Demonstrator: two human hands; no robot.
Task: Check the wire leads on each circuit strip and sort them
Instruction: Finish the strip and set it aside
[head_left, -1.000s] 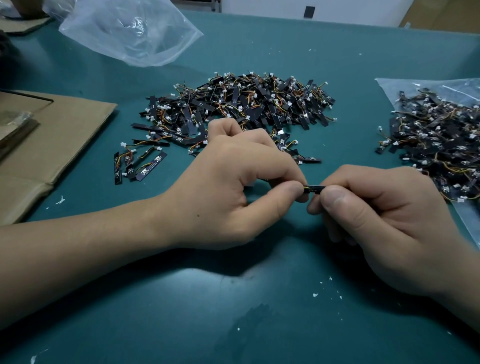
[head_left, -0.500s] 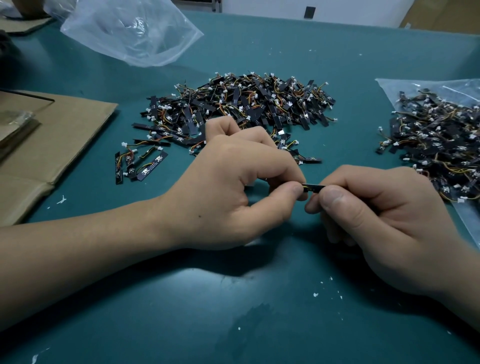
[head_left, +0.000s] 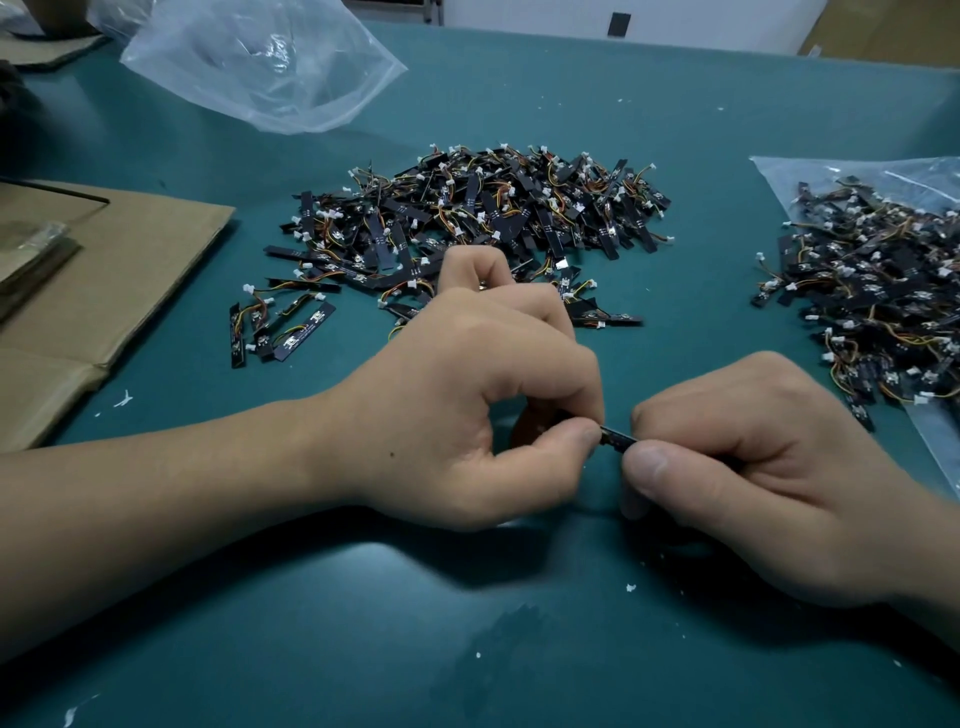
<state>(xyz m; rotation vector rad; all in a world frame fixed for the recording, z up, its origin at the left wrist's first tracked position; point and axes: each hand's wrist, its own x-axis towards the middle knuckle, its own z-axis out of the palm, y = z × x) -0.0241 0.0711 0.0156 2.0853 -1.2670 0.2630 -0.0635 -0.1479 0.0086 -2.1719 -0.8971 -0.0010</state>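
Two hands worked one strip (head_left: 618, 439) low over the table (head_left: 363, 649), just in front of the big pile (head_left: 493, 218). The left hand (head_left: 467, 415) pinched one end between thumb and curled forefinger. The right hand (head_left: 753, 467) pinched the other end, thumb on top, remaining fingers curled under. Only a short black bit of strip showed between the thumbs; wire leads were hidden, condition could not be told.

Risks, judged from this:
- Opposed pinches on a thin strip could bend or crack it if either hand twisted or pulled too hard.
- A tug on a lead could tear its joint.
- With the leads covered by fingers, a bad one might pass unchecked.
- Three spots lay close: the big pile, a small group (head_left: 275, 327) near the cardboard (head_left: 130, 270), and a heap (head_left: 872, 301) on a clear bag (head_left: 779, 171) at right. A careless drop could land the strip in the wrong one.
- Left knuckles sat just beside the pile's near edge, so a sweep could drag unsorted strips out.
- Loose wires probably snag each other.
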